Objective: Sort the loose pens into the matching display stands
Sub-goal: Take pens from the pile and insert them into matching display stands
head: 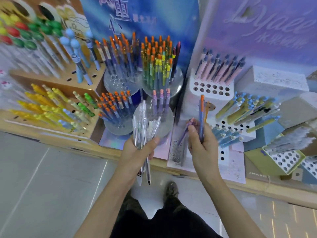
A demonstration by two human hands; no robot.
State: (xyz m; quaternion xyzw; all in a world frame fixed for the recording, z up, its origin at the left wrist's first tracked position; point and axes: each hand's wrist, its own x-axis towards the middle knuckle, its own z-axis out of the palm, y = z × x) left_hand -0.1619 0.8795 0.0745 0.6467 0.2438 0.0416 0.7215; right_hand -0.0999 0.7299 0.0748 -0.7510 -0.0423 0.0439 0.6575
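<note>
My left hand [139, 150] grips a bundle of clear loose pens [145, 127], tips pointing down past my wrist. My right hand [202, 143] holds a blue pen with an orange cap [201, 115] upright, and a purple pen [184, 133] slants down-left from the same fingers. Just beyond my hands stand round clear stands: one with orange-capped blue pens [113, 107], one with a few purple pens [162, 100], and behind them a rainbow-coloured set [157, 66] and another orange-capped set [118, 55].
A wooden stand [82, 93] on the left holds yellow, green and ball-topped pens. A white holed stand [211, 88] with pink pens and a light blue one [240, 133] with yellow-green pens sit on the right. My feet stand on the grey tiled floor [51, 186] below.
</note>
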